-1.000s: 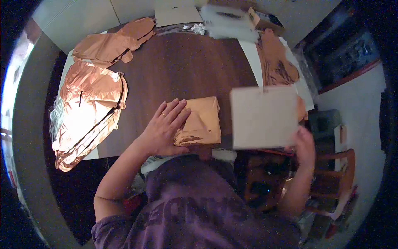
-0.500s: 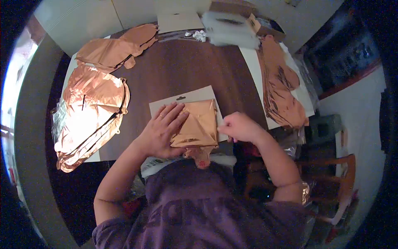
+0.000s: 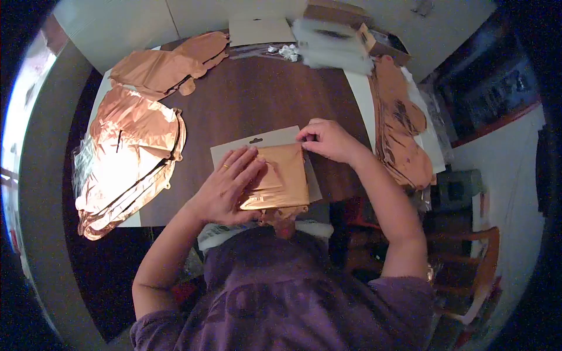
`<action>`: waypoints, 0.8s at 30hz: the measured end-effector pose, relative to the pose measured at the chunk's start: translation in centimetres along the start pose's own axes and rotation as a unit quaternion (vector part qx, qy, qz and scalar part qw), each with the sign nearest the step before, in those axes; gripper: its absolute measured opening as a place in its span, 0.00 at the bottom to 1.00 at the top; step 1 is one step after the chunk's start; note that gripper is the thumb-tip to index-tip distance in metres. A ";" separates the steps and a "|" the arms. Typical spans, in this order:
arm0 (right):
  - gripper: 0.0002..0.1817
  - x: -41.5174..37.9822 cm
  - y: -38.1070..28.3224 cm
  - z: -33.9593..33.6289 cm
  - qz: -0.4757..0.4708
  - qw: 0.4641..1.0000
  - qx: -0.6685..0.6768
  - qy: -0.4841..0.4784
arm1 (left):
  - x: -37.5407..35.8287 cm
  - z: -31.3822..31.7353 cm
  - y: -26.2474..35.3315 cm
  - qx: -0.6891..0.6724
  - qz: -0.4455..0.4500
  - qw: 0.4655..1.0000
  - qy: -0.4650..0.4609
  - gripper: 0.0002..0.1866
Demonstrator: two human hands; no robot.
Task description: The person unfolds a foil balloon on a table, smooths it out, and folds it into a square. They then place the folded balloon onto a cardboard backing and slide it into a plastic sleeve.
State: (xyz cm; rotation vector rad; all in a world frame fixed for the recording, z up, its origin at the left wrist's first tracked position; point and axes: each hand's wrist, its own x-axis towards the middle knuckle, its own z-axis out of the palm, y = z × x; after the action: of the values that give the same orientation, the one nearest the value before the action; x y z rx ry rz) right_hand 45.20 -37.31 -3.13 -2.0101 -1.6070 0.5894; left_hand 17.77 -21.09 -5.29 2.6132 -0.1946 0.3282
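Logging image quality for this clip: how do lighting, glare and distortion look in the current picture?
Head view: glare bleaches part of the foil stack on the left; the window edge is blown out; wide-angle distortion bows the table; corners are black; the chair sits in dim, grainy shadow.

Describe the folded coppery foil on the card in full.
The folded foil is shiny, copper-gold, and looks like thin metallic film. It is folded into a roughly square, lightly creased packet, with a loose, irregular piece sticking out at the edge nearest the person. It lies flat on the pale card, short of the card's slotted edge. The left hand presses on its left side; the right hand is at its far right corner.
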 end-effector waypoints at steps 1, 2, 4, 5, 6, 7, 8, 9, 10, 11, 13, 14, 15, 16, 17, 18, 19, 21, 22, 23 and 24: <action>0.10 0.1 -0.1 0.0 -0.004 1.000 -0.007 -0.004 | 0.0 0.0 0.0 -0.001 -0.004 1.000 -0.002 0.55; 0.10 0.1 -0.2 -0.1 -0.007 1.000 -0.015 -0.008 | 0.1 0.0 -0.1 -0.003 -0.008 1.000 -0.004 0.55; 0.09 0.2 -0.2 0.0 -0.011 1.000 -0.021 -0.009 | 0.1 0.1 -0.2 -0.003 -0.012 1.000 -0.005 0.55; 0.08 0.4 0.1 0.3 -0.012 1.000 -0.019 -0.007 | 0.1 0.2 -0.3 -0.002 -0.013 1.000 -0.004 0.55; 0.08 0.5 0.1 0.5 -0.013 1.000 -0.017 -0.005 | 0.1 0.3 -0.4 -0.001 -0.013 1.000 -0.004 0.55; 0.08 0.5 0.1 0.6 -0.002 1.000 -0.009 -0.003 | 0.1 0.3 -0.3 0.000 -0.016 1.000 -0.004 0.55; 0.08 0.6 -0.1 0.6 0.010 1.000 -0.002 -0.002 | 0.1 0.2 -0.3 0.000 -0.018 1.000 -0.005 0.56; 0.09 0.6 -0.3 0.7 0.021 1.000 0.006 -0.001 | 0.1 0.2 -0.2 0.001 -0.020 1.000 -0.006 0.56; 0.08 0.6 -0.3 0.9 0.030 1.000 0.003 0.003 | 0.1 0.1 -0.2 -0.001 -0.021 1.000 -0.012 0.56; 0.08 0.6 -0.3 1.1 0.040 0.999 0.000 0.007 | 0.1 0.0 -0.2 -0.003 -0.022 1.000 -0.019 0.56; 0.08 0.5 -0.6 1.3 0.053 0.998 -0.009 0.014 | 0.2 -0.2 -0.1 0.006 -0.027 0.999 -0.030 0.57; 0.08 0.5 -0.9 1.4 0.056 0.998 -0.016 0.016 | 0.2 -0.2 0.1 0.017 -0.031 0.999 -0.034 0.57; 0.08 0.5 -1.0 1.4 0.060 0.998 -0.023 0.019 | 0.3 -0.3 0.2 0.029 -0.035 0.998 -0.039 0.58; 0.08 0.5 -1.0 1.4 0.067 0.998 -0.019 0.012 | 0.3 -0.2 0.2 0.033 -0.032 0.998 -0.034 0.58; 0.08 0.7 -0.8 1.5 0.073 0.997 -0.015 0.005 | 0.4 -0.2 0.1 0.037 -0.029 0.998 -0.030 0.58; 0.08 0.8 -0.7 1.5 0.079 0.997 -0.012 -0.002 | 0.5 -0.2 0.0 0.041 -0.026 0.999 -0.026 0.59; 0.09 1.0 -0.7 1.3 0.092 0.995 -0.010 -0.021 | 0.5 -0.2 -0.1 0.040 -0.025 0.999 -0.024 0.59; 0.09 1.5 -0.8 0.6 0.119 0.991 -0.005 -0.058 | 0.7 -0.1 -0.1 0.040 -0.024 0.999 -0.019 0.59; 0.09 1.7 -1.0 0.3 0.145 0.986 -0.002 -0.079 | 0.7 -0.1 -0.1 0.043 -0.029 0.998 -0.023 0.59; 0.09 2.0 -1.2 -0.1 0.171 0.980 0.001 -0.101 | 0.8 -0.2 -0.1 0.046 -0.035 0.998 -0.028 0.58; 0.09 2.2 -1.5 -0.5 0.197 0.973 0.004 -0.122 | 0.9 -0.3 0.0 0.049 -0.040 0.997 -0.033 0.58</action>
State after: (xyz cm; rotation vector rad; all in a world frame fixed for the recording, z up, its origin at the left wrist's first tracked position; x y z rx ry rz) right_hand 44.80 -34.92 -1.90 -2.3427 -1.3312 1.0211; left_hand 18.62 -21.00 -4.81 2.7229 -0.0981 0.2292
